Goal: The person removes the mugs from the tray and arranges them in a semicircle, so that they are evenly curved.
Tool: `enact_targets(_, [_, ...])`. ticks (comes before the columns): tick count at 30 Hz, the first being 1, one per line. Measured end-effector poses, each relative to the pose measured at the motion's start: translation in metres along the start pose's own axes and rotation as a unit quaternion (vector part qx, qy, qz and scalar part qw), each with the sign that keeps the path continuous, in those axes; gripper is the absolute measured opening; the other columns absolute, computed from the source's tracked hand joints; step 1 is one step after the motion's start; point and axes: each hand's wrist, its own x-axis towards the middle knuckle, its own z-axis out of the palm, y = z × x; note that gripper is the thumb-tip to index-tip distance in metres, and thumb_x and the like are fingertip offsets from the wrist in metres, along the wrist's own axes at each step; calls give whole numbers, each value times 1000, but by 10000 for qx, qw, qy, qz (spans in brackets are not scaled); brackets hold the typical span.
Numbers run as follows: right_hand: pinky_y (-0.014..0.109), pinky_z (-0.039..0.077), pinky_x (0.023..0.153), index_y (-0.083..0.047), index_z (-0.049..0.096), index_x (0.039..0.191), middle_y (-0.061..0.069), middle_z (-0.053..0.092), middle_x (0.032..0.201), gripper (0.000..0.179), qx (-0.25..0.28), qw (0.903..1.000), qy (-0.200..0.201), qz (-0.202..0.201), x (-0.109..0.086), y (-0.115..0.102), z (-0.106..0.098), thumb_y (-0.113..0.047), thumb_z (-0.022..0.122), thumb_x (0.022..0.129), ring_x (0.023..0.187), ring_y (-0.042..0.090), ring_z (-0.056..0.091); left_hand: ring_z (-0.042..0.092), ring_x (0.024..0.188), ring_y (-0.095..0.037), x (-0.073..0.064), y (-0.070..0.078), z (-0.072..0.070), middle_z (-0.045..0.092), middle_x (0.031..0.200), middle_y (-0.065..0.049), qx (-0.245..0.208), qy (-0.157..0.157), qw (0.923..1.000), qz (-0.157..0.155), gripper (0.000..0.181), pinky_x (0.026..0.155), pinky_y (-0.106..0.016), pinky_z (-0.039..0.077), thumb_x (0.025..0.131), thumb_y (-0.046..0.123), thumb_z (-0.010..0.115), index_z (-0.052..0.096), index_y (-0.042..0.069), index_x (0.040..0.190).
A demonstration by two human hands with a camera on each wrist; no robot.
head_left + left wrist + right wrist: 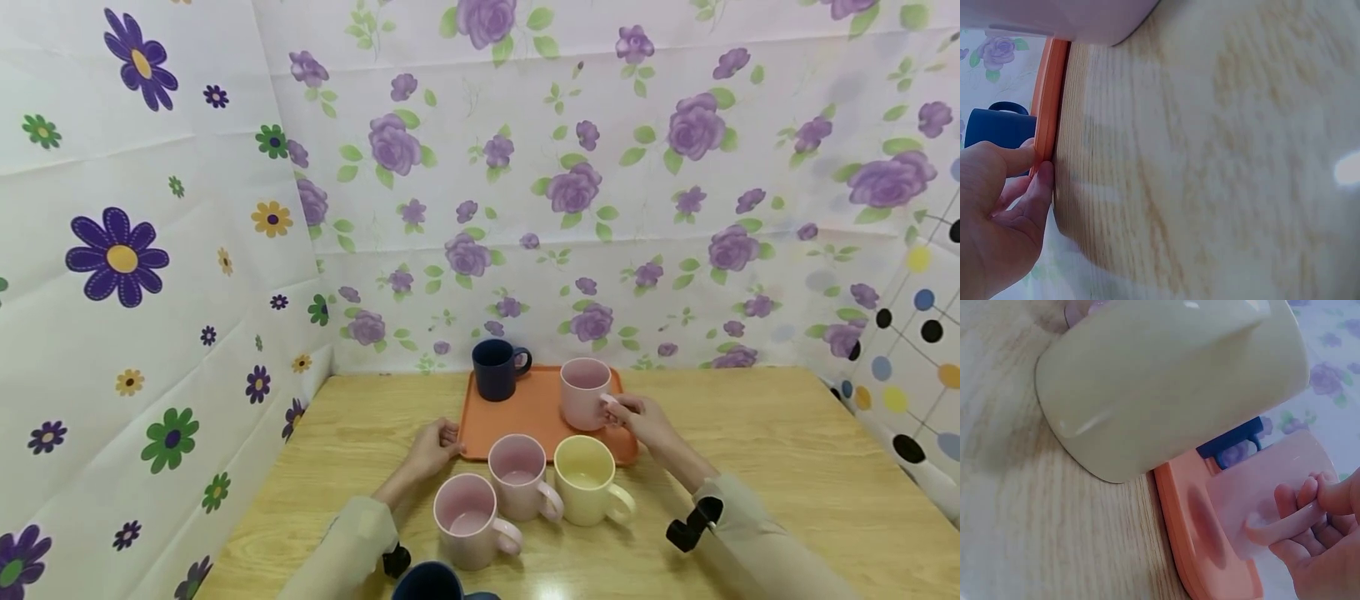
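Observation:
An orange tray (525,425) lies on the table near the back wall. My left hand (433,450) pinches its front-left corner between thumb and fingers; the left wrist view shows the grip on the tray rim (1050,106). With my right hand (637,421) I hold a pink mug (583,392) by its handle (1285,526), over the right part of the tray. Whether the mug's base touches the tray I cannot tell. A dark blue mug (493,371) stands upright at the tray's back left, its handle pointing right.
In front of the tray stand a second pink mug (517,475), a yellow mug (585,479) and, closer, another pink mug (467,521). A dark blue mug (427,583) is cut off at the bottom edge. Patterned cloth (525,208) hangs behind the wooden table (750,433).

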Motion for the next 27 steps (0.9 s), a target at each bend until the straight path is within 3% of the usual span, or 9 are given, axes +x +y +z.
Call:
enact_targets(9, [24, 52, 75, 16, 56, 116, -7, 63, 81, 37, -20, 9998, 16, -219, -21, -5, -5, -17, 53, 100, 77, 3, 57, 64, 80, -21, 0, -3, -2, 66, 91, -19, -99, -57, 9998, 180, 30, 72, -28, 57, 83, 0, 71, 58, -11, 106])
enact_targets(10, [23, 52, 76, 16, 56, 115, -7, 63, 81, 37, -10, 9997, 3, -236, -24, -6, -6, -18, 53, 100, 77, 3, 57, 64, 79, -20, -1, -4, -3, 66, 90, -19, -126, -69, 9995, 264, 30, 72, -29, 58, 83, 2, 72, 58, -11, 106])
enact_targets(11, [23, 52, 76, 16, 56, 115, -7, 63, 81, 37, -8, 9996, 13, -280, -26, -8, -6, -18, 53, 100, 77, 3, 57, 63, 78, -18, 3, -14, -2, 66, 88, -15, -177, -109, 9984, 532, 30, 70, -27, 57, 84, 7, 73, 59, -8, 105])
enact_targets(14, [19, 51, 80, 15, 57, 112, -8, 65, 83, 36, -33, 9987, -28, -499, -34, -10, -8, -19, 53, 100, 79, 2, 59, 63, 75, -16, 3, -15, -3, 66, 86, -13, -197, -135, 9969, 746, 32, 68, -26, 57, 84, 11, 74, 59, -8, 104])
enact_targets(17, [16, 49, 79, 10, 61, 107, -9, 67, 83, 32, -25, 9976, -51, -696, -42, -13, -11, -20, 54, 99, 80, 3, 60, 64, 77, -18, 1, -13, -2, 66, 87, -15, -219, -109, 9980, 587, 30, 68, -25, 56, 84, 8, 73, 59, -8, 105])
enact_targets(18, [15, 49, 80, 8, 62, 106, -9, 67, 84, 32, -52, 9975, -56, -699, -44, -14, -12, -22, 54, 99, 81, 2, 60, 65, 78, -21, -3, -3, -3, 66, 88, -18, -185, -61, 9993, 328, 30, 70, -26, 57, 83, 3, 72, 58, -11, 105])
enact_targets(21, [18, 48, 80, 4, 64, 105, -10, 67, 85, 33, -142, 9980, -6, -614, -50, -17, -15, -26, 54, 99, 82, 1, 60, 64, 79, -22, -4, 1, -1, 66, 89, -20, -90, 18, 9999, 111, 29, 69, -24, 56, 82, -2, 71, 58, -11, 106])
enact_targets(27, [20, 48, 81, 12, 59, 108, -9, 66, 86, 37, -347, 9987, 54, -356, -66, -22, -19, -24, 51, 101, 84, 2, 58, 63, 79, -19, -4, 2, -1, 65, 91, -18, 132, 67, 9999, 59, 29, 70, -23, 56, 84, -2, 70, 58, -10, 109])
